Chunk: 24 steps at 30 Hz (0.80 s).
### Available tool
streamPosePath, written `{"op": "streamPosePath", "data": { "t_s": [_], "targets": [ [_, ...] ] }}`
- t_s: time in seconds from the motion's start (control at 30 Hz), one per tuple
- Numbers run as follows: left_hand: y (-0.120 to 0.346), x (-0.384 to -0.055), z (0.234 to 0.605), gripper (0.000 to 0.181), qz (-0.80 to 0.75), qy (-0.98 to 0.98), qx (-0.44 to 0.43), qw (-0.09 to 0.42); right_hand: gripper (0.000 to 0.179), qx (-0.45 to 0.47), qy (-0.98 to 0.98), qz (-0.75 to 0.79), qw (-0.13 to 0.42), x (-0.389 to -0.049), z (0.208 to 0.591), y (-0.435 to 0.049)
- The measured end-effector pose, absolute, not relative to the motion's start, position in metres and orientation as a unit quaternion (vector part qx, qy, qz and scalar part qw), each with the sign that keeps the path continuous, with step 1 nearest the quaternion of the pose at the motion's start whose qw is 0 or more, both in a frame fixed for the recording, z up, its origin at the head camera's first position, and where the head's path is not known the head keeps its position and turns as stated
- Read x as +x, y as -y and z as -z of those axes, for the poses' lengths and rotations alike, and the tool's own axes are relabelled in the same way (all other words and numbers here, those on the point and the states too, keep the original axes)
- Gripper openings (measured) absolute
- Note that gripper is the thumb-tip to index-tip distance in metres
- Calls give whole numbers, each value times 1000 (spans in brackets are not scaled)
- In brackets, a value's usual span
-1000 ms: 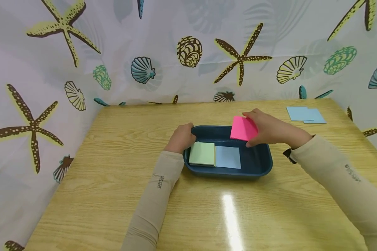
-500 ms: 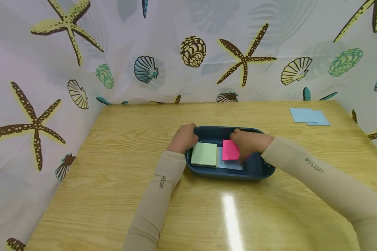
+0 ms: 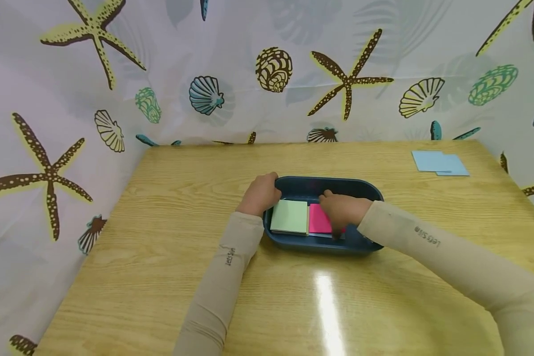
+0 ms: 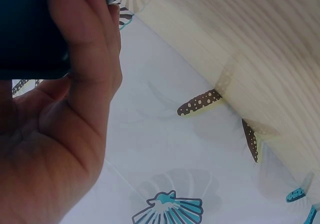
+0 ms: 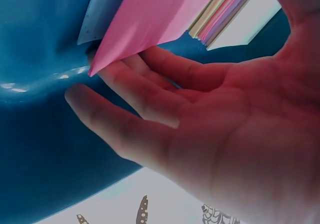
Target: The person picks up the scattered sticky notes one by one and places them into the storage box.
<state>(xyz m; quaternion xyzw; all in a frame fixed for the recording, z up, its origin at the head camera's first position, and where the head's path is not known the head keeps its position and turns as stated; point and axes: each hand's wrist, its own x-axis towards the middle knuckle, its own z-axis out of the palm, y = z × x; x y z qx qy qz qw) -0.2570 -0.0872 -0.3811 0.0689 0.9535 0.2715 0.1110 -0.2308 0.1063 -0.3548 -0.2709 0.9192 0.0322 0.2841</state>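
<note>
A dark blue tray [image 3: 325,245] with rounded corners sits on the table. My left hand [image 3: 259,194] grips its left rim; in the left wrist view the fingers [image 4: 92,59] lie along the outside of the wall. Inside, on the left, is a stack of square sticky notes [image 3: 289,216] with a pale green one on top. Beside it my right hand [image 3: 341,210] holds a pink sticky note pad [image 3: 319,220] low in the tray, over a light blue one [image 5: 97,16]. In the right wrist view, fingertips are at the pink pad's edge. The hand covers the pad's right part.
Two light blue paper squares [image 3: 429,161] lie overlapping at the table's back right. A wooden table [image 3: 169,207] spreads around the tray. Behind it and at the sides hangs a white cloth [image 3: 236,39] printed with shells and starfish.
My right hand has brought the pink pad down and leftward from above the tray's back rim onto the light blue notes, close against the green stack. The left hand keeps its grip.
</note>
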Motion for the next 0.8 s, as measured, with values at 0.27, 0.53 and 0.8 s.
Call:
{"op": "streamPosePath", "data": {
  "t_s": [0.27, 0.53, 0.8],
  "targets": [
    [88, -258, 379, 47, -268, -954, 68, 114, 86, -265, -920, -36, 286, -230, 355, -104],
    [87, -258, 378, 46, -267, -955, 63, 115, 85, -257, -923, -28, 285, -230, 357, -105],
    [87, -257, 378, 47, -274, -952, 64, 121, 82, -254, -923, -29, 286, -229, 359, -103]
  ]
}}
